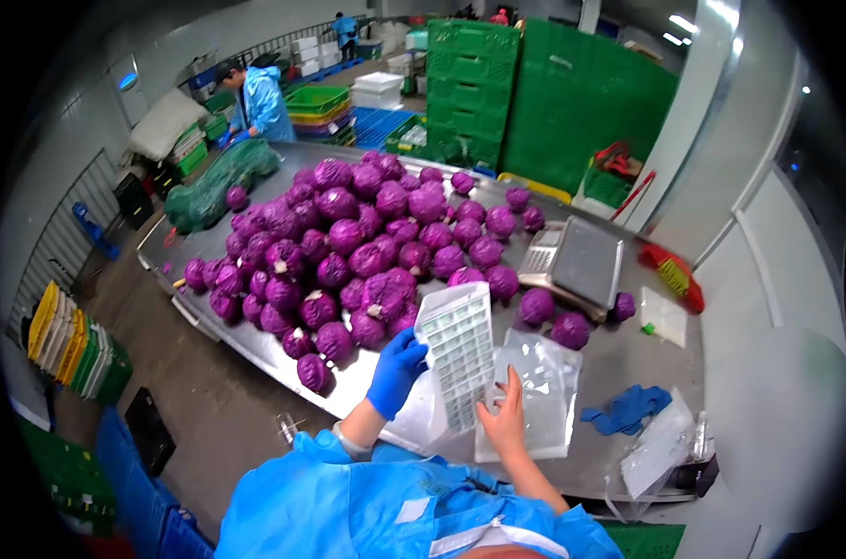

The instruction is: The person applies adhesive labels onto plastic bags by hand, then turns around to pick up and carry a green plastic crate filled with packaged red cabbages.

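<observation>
My left hand (398, 375), in a blue glove, is closed on the left edge of a white sheet of labels (460, 359) printed with a grid of small boxes. The sheet is tilted up above the table's front edge. My right hand (504, 419), bare, is at the sheet's lower right edge; its thumb meets the edge and its fingers are apart. Behind that hand lie clear plastic bags (546, 377) in a flat stack. A large heap of red cabbages (348, 233) is just beyond my left hand.
A scale (586, 265) stands on the metal table (642, 359) at the right. Near it lie a red and yellow bag (672, 277), a white packet (663, 317) and a blue glove (628, 410). Green net (213, 191) lies far left. Stacked green crates (469, 88) and a person (260, 101) are behind.
</observation>
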{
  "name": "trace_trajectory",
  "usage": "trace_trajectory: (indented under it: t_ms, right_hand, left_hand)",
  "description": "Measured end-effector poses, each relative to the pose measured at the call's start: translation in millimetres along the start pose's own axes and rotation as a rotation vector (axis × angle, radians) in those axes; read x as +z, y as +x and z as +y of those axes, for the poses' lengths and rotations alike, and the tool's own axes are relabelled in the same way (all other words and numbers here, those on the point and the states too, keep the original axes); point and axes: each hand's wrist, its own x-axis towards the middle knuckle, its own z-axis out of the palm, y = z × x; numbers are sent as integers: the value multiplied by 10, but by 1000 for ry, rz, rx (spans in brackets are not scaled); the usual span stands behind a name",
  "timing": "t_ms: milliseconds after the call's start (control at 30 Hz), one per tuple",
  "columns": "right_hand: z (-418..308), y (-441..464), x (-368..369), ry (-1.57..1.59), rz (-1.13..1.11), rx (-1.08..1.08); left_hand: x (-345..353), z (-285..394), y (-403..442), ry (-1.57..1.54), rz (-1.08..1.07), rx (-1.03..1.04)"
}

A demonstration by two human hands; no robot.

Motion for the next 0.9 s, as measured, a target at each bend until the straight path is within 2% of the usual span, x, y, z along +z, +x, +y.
trace_trajectory:
  t_ms: [133, 167, 267, 400, 533, 700, 800, 867, 900]
  right_hand:
    - [134, -12, -141, 173, 66, 22]
    - [189, -20, -138, -136, 107, -80]
    - [-297, 0, -105, -260, 92, -246]
    - [-432, 183, 77, -129, 3, -156]
    - [-425, 253, 27, 249, -135, -71]
    - [-545, 300, 218, 146, -41, -98]
    - [-495, 376, 218, 127, 7, -117]
    - [-574, 391, 146, 65, 14, -135]
    - [-632, 400, 134, 46, 4, -164]
  left_hand:
    - [-69, -18, 60, -9, -11, -5]
    - [-99, -46, 96, 25, 0, -7]
    - [198, 8, -38, 24, 55, -1]
    - [443, -41, -162, 118, -24, 26]
    - [531, 26, -214, 156, -9, 73]
    - [465, 42, -280, 191, -87, 103]
    - [399, 9, -230, 86, 16, 160]
    - [238, 30, -101, 121, 118, 153]
    - [257, 112, -128, 54, 78, 141]
